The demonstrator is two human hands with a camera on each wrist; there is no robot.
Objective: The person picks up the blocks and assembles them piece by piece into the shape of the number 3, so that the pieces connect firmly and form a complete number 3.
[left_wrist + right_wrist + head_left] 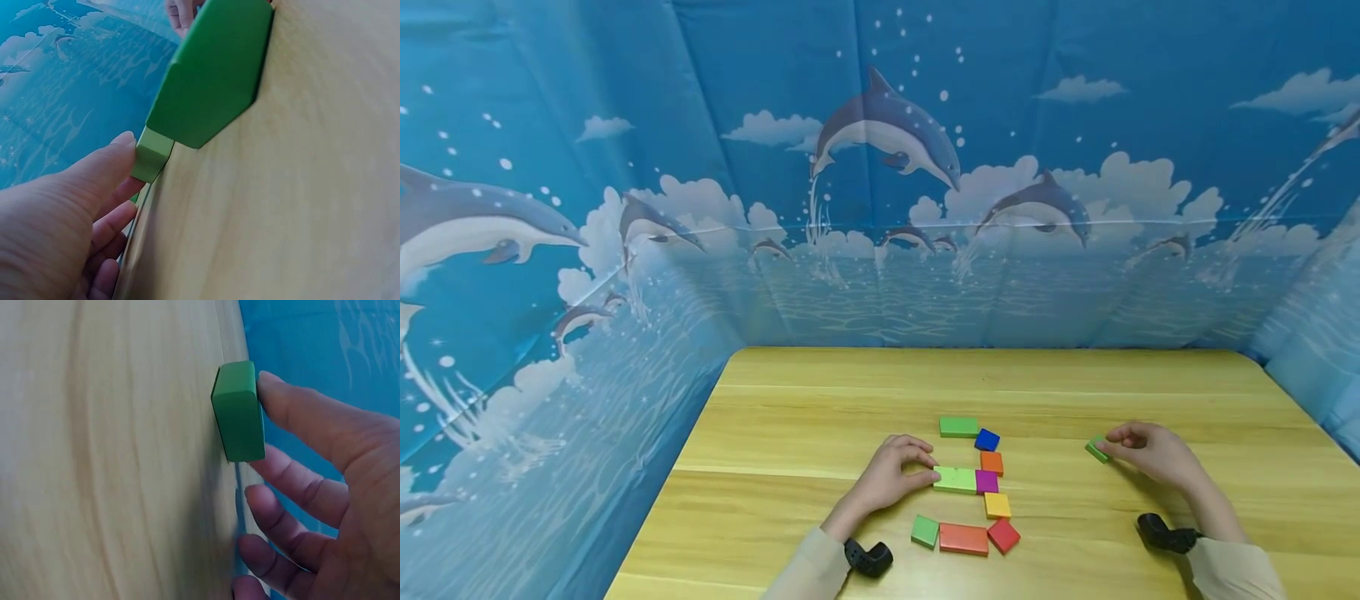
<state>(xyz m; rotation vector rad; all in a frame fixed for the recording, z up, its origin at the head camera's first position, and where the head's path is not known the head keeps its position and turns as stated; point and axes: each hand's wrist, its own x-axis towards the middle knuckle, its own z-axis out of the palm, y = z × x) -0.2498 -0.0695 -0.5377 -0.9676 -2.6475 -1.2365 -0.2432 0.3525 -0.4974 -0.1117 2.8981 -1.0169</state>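
Observation:
My left hand (pixel 891 473) pinches the left end of a light green block (pixel 955 480), which lies flat on the table against a purple block (pixel 987 482). In the left wrist view, the thumb and a finger are at that light green block's end (pixel 153 155), partly behind a nearer green block (pixel 209 72). Off to the right, my right hand (pixel 1153 454) holds a small green block (pixel 1096 450) between thumb and fingers. The right wrist view shows this green block (pixel 239 412) close to the wooden surface, the other fingers loosely bent below it.
Around the purple block lie an orange block (pixel 992 463), a yellow block (pixel 997 505), a blue block (pixel 987 440) and a long green block (pixel 958 427). Nearer are a green block (pixel 925 532), a long red-orange block (pixel 963 539) and a red block (pixel 1003 536) on the table (pixel 760 442).

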